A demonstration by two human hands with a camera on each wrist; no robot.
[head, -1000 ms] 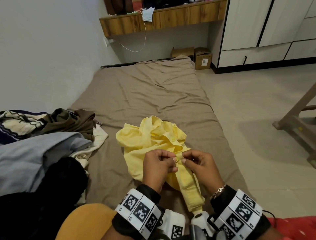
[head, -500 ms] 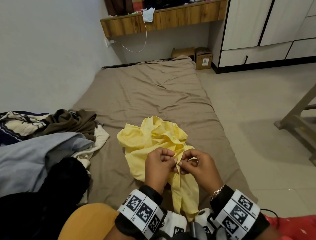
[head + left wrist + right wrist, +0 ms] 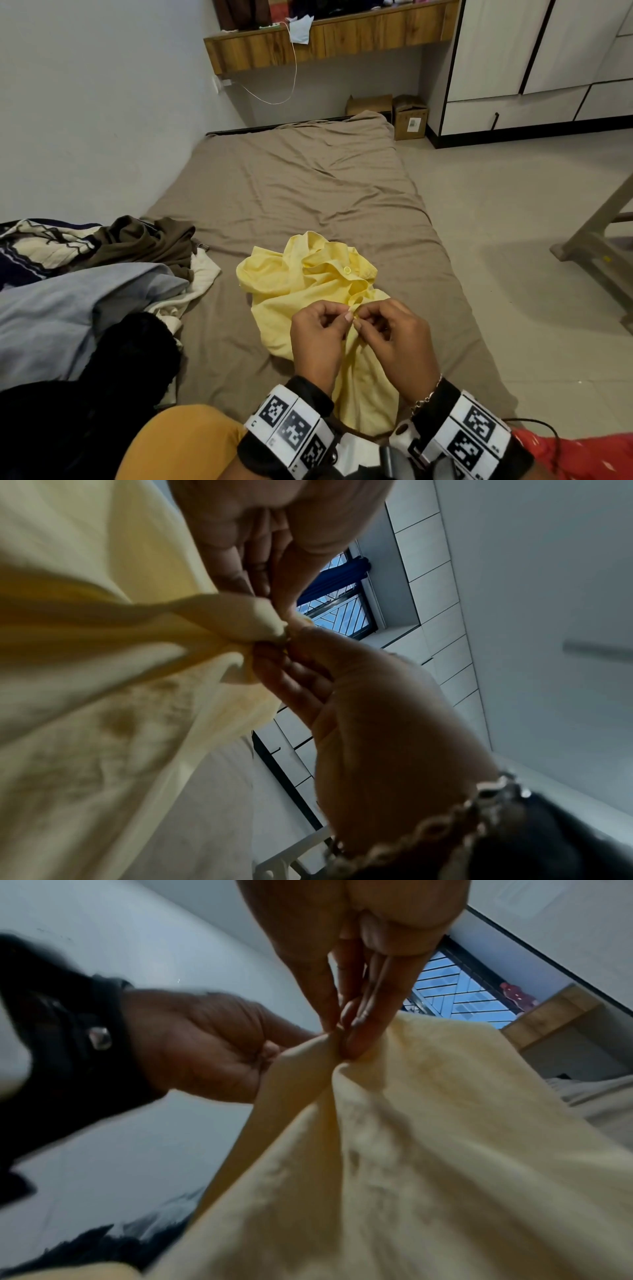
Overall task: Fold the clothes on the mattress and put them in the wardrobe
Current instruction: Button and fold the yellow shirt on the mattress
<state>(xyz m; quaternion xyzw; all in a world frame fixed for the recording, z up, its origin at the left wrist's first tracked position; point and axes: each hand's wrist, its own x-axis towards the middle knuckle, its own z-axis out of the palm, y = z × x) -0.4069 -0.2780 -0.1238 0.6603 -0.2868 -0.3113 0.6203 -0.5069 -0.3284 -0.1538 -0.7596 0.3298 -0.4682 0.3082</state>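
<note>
A crumpled pale yellow shirt (image 3: 301, 291) lies on the near half of the brown mattress (image 3: 308, 188). Both hands meet over its button strip. My left hand (image 3: 342, 317) pinches a fold of the yellow fabric between thumb and fingers. My right hand (image 3: 361, 320) pinches the same strip right beside it, fingertips nearly touching. In the left wrist view the left hand (image 3: 270, 593) and right hand (image 3: 291, 653) hold a bunched knot of shirt (image 3: 103, 669). The right wrist view shows the right hand (image 3: 349, 1031) and left hand (image 3: 267, 1053) gripping the shirt (image 3: 411, 1150).
A pile of unfolded clothes (image 3: 85, 291) in grey, brown, white and black lies on the mattress's left side. The white wardrobe (image 3: 513, 51) stands at the back right with doors closed. Cardboard boxes (image 3: 409, 118) sit beside it. A wooden frame (image 3: 596, 240) stands on the floor at right.
Both hands have stayed pinched together on the shirt's front strip, working a little way along it. The hanging lower part of the shirt has spread and shifted under the wrists.
</note>
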